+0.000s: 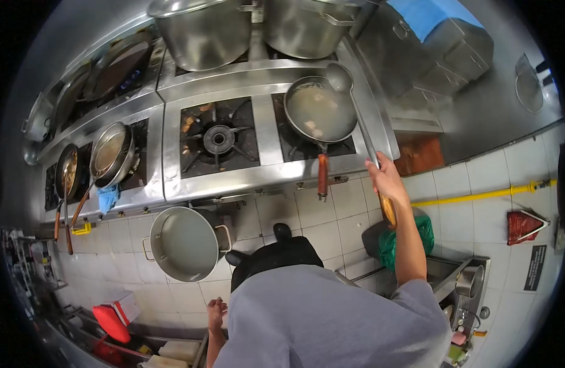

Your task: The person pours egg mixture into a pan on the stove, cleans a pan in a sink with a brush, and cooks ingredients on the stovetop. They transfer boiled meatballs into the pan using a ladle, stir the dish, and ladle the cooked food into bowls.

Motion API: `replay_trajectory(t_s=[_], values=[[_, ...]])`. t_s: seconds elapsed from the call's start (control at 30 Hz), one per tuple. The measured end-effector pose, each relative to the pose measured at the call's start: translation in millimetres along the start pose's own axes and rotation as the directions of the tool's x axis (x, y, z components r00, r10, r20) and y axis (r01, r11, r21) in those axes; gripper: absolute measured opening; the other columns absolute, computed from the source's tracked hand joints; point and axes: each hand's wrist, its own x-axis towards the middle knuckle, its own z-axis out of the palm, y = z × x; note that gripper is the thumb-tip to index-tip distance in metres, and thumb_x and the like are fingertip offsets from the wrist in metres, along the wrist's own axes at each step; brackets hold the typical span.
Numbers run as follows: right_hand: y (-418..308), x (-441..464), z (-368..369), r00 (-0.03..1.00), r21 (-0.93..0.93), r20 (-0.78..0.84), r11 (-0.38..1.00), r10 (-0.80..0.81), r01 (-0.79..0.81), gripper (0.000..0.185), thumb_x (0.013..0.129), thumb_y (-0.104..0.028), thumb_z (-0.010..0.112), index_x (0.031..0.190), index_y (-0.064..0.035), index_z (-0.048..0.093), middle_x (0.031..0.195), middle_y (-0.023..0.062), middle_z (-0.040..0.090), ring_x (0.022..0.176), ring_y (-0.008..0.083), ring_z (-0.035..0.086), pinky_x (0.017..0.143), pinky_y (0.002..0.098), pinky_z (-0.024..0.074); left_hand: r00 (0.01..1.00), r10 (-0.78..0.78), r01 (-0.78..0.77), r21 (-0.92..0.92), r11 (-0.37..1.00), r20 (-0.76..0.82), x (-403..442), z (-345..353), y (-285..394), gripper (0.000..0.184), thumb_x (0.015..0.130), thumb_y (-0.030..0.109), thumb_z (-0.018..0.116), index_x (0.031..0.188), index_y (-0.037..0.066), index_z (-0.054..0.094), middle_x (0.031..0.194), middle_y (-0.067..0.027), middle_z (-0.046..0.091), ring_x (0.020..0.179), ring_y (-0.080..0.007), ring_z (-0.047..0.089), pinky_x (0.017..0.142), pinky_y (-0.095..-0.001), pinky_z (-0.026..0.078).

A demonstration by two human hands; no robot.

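Note:
My right hand (387, 179) is closed around the long handle of a ladle (363, 126), near its wooden end. The ladle's round metal bowl is over the upper right rim of a frying pan (292, 122). Cloudy liquid (319, 107) with a few pale pieces fills the pan, which sits on the right front burner. Its reddish-brown handle (322, 178) points toward me, and no hand is on it. Down beside my body hangs my left hand (217, 311), fingers loosely bent and apart, with nothing visible in it.
A large two-handled pot (155, 242) of cloudy liquid stands low, left of my feet. Two tall pots (203, 37) occupy the back burners. Pans with strainers (111, 152) sit at the left of the stove. A bin with a green bag (411, 242) is beneath my right arm.

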Motion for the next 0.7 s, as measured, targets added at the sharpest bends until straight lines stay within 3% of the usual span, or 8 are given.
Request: replay_trajectory(t_s=[0.07, 0.13, 0.17, 0.23, 0.37, 0.43, 0.57, 0.7], values=[[33, 28, -15, 0.999, -0.066, -0.047, 0.998, -0.026, 0.022, 0.024, 0.095, -0.023, 0.056, 0.105, -0.0013, 0.053, 0.059, 0.0004, 0.044, 0.039, 0.0101, 0.041, 0.038, 0.0281, 0.0358, 0.997, -0.064, 0.065, 0.032, 0.997, -0.042, 9, 14, 15, 0.031, 0.093, 0.035, 0.060, 0.095, 0.004, 0.057, 0.074, -0.0058, 0.061, 0.064, -0.0166, 0.062, 0.054, -0.0320, 0.051], [52, 51, -29, 0.999, -0.213, 0.032, 0.977, 0.004, 0.003, 0.056, 0.093, -0.030, 0.058, 0.130, 0.0093, 0.042, 0.060, 0.0036, 0.050, 0.043, 0.0133, 0.049, 0.043, 0.0300, 0.0409, 0.997, -0.060, 0.063, 0.057, 0.996, -0.045, 6, 23, 30, 0.029, 0.093, 0.034, 0.060, 0.094, 0.005, 0.057, 0.073, -0.0052, 0.061, 0.063, -0.0160, 0.062, 0.053, -0.0318, 0.052], [56, 58, -30, 0.999, -0.207, 0.034, 0.978, 0.006, 0.001, 0.056, 0.093, -0.030, 0.058, 0.130, 0.0093, 0.042, 0.060, 0.0036, 0.050, 0.043, 0.0133, 0.049, 0.043, 0.0300, 0.0409, 0.996, -0.081, 0.083, 0.037, 0.996, -0.049, 9, 27, 34, 0.031, 0.093, 0.036, 0.062, 0.094, 0.005, 0.057, 0.073, -0.0049, 0.061, 0.063, -0.0157, 0.062, 0.053, -0.0313, 0.052], [60, 71, -30, 0.996, 0.092, 0.062, 0.993, 0.070, -0.076, 0.024, 0.094, -0.023, 0.056, 0.106, -0.0014, 0.054, 0.059, -0.0015, 0.043, 0.040, 0.0098, 0.041, 0.038, 0.0269, 0.0348, 0.997, -0.059, 0.059, 0.016, 0.998, -0.046, 11, 36, 36, 0.033, 0.092, 0.037, 0.063, 0.094, 0.005, 0.057, 0.073, -0.0048, 0.061, 0.063, -0.0156, 0.062, 0.053, -0.0310, 0.052], [57, 88, -31, 0.941, 0.289, 0.267, 0.914, 0.209, -0.285, 0.023, 0.094, -0.025, 0.057, 0.105, -0.0045, 0.055, 0.060, -0.0034, 0.042, 0.040, 0.0078, 0.039, 0.036, 0.0250, 0.0329, 0.999, -0.007, 0.006, -0.036, 0.999, -0.031, 2, 60, 26, 0.036, 0.089, 0.041, 0.066, 0.095, 0.006, 0.057, 0.074, -0.0047, 0.061, 0.064, -0.0149, 0.063, 0.053, -0.0298, 0.052], [64, 100, -24, 0.879, 0.400, 0.451, 0.845, 0.156, -0.356, 0.024, 0.094, -0.027, 0.055, 0.106, -0.0051, 0.054, 0.062, -0.0039, 0.041, 0.043, 0.0071, 0.038, 0.038, 0.0260, 0.0334, 1.000, -0.004, 0.003, -0.061, 0.998, -0.023, -2, 72, 13, 0.037, 0.088, 0.041, 0.067, 0.095, 0.007, 0.057, 0.074, -0.0046, 0.062, 0.064, -0.0148, 0.062, 0.053, -0.0296, 0.052], [74, 108, -8, 0.822, 0.474, 0.566, 0.793, 0.059, -0.383, 0.024, 0.096, -0.027, 0.052, 0.106, -0.0049, 0.054, 0.063, -0.0039, 0.043, 0.042, 0.0072, 0.037, 0.037, 0.0252, 0.0329, 0.997, 0.024, -0.023, 0.011, 1.000, -0.071, -19, 91, 0, 0.034, 0.088, 0.038, 0.068, 0.089, 0.005, 0.060, 0.072, -0.0028, 0.062, 0.063, -0.0117, 0.058, 0.055, -0.0266, 0.047], [82, 101, 4, 0.702, 0.596, 0.712, 0.543, -0.017, -0.592, 0.027, 0.100, -0.029, 0.045, 0.108, -0.0045, 0.054, 0.064, -0.0036, 0.043, 0.040, 0.0049, 0.037, 0.033, 0.0226, 0.0327, 0.990, 0.103, -0.094, 0.101, 0.990, -0.093, -37, 91, -15, 0.030, 0.089, 0.030, 0.068, 0.085, 0.000, 0.063, 0.071, -0.0023, 0.061, 0.064, -0.0109, 0.053, 0.059, -0.0274, 0.044]])
